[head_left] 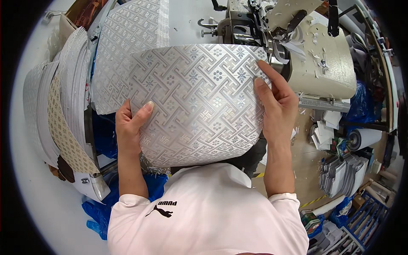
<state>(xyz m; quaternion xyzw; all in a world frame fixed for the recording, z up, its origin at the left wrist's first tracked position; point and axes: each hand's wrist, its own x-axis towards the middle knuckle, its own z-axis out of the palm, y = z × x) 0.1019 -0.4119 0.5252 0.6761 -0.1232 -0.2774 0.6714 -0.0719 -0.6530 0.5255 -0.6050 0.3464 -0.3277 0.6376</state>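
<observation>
- Both hands are holding a silver patterned sheet (199, 97) in front of the person's chest, near the machine (325, 68); the sheet is bowing, its lower edge curving toward the white shirt (212, 212).
- The left hand (134, 121) is gripping the sheet's left edge: the thumb is pressing on the patterned face, and the other fingers are curling at the edge, partly hidden, so they are clamping the sheet.
- The right hand (278, 97) is gripping the right edge higher up, its thumb lying on the face and its index finger reaching along the edge; these fingers are also clamping the sheet, with the others going partly out of sight.
- The sheet's upper right corner is reaching close to the machine's metal parts; whether they are touching, one cannot tell.
- Pale scraps (315, 40) are lying on the machine's cream body.
- Similar patterned sheets (127, 38) are lying on the white surface (185, 25), beyond the left hand.
- A tall bundle of sheets (74, 63) is standing farther left, a gold-patterned strip (63, 121) curving against it.
- Blue plastic (155, 185) is bunching below the left forearm.
- Grey and white stacks (342, 174) are resting on the floor (306, 159) at right, near a pale roll (365, 139).
</observation>
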